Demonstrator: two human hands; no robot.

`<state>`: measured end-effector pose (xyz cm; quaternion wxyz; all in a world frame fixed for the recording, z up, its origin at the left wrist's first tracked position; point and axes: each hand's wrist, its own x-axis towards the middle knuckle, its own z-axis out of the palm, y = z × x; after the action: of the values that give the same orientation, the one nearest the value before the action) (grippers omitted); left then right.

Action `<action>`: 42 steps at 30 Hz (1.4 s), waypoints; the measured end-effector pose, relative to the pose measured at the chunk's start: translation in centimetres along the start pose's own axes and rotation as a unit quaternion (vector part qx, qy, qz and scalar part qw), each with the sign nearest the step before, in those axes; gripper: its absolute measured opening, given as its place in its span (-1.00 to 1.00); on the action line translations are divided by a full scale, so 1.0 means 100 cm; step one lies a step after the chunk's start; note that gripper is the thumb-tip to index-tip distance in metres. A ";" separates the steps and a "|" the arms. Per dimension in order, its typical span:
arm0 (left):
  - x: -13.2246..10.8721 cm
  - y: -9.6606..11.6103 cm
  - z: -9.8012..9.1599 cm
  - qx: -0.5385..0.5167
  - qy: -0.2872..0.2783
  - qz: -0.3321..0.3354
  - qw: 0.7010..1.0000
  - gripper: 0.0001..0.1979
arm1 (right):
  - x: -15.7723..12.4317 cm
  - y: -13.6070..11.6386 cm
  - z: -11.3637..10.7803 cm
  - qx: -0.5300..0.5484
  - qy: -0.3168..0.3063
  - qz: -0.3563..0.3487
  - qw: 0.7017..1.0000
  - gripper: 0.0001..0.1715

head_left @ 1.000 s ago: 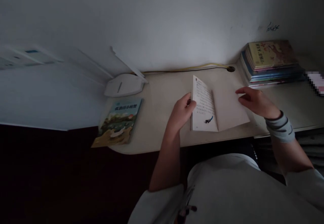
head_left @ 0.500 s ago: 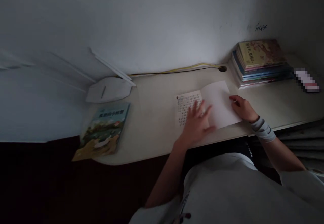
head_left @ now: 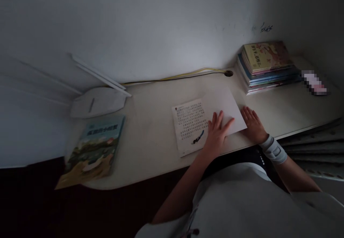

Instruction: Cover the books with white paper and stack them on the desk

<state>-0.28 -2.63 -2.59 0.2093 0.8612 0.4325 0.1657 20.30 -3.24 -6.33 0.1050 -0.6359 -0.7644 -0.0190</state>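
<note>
Left hand (head_left: 218, 134) lies open and flat on the open booklet (head_left: 191, 123), gripping nothing; right hand (head_left: 252, 126) lies open at its edge on the desk (head_left: 150, 130), also empty; picture book (head_left: 92, 152), white device (head_left: 98, 102), cable (head_left: 182, 76) and book stack (head_left: 267, 61) sit along the wall (head_left: 161, 26).

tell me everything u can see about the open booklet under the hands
The thin paper booklet lies open and flat on the cream desk, set at a slant to the desk edge. Its left page carries rows of small dark print and a small blue and black drawing; its right page looks blank and white. The left hand rests spread across it, low on both pages. The right hand lies flat at its right edge, though contact is hard to tell.
</note>
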 end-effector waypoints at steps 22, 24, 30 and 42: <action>0.004 0.011 0.011 0.162 -0.020 -0.035 0.986 -0.47 | 0.002 -0.001 -0.005 0.018 0.008 0.005 1.000 -0.42; 0.001 0.012 0.011 0.165 -0.031 -0.017 0.986 -0.47 | 0.002 0.000 -0.005 0.039 0.014 0.006 0.999 -0.42; -0.013 0.018 0.016 0.178 -0.035 0.033 0.983 -0.47 | 0.002 0.000 -0.005 0.063 0.020 0.016 0.998 -0.41; -0.015 0.019 0.007 0.173 -0.061 0.055 0.981 -0.47 | 0.003 -0.005 -0.003 0.026 0.027 0.024 0.999 -0.37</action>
<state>0.44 -4.99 -2.37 0.0735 0.9154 0.3930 0.0463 19.79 -3.12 -5.90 0.1427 -0.6507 -0.7457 -0.0139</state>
